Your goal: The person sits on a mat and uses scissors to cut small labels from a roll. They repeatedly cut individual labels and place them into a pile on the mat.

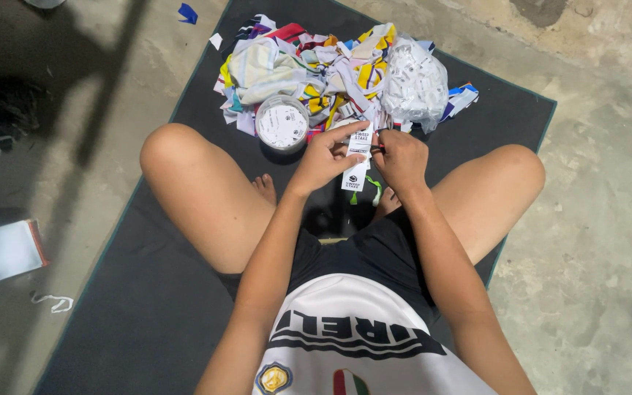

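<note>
While both hands meet over the mat (148,292), left hand (323,157) fingers pinched on white tag (358,157), right hand (401,157) fingers clamped beside it.

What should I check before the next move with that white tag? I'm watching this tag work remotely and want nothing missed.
1. White tag held by both hands: ok.
2. Left hand grip on the tag's edge: ok.
3. Right hand holds a small tool at the tag: cannot tell which.
4. Round tub near the left hand: ok.
5. Fabric pile and clear bag lie on the dark mat: ok.
</note>
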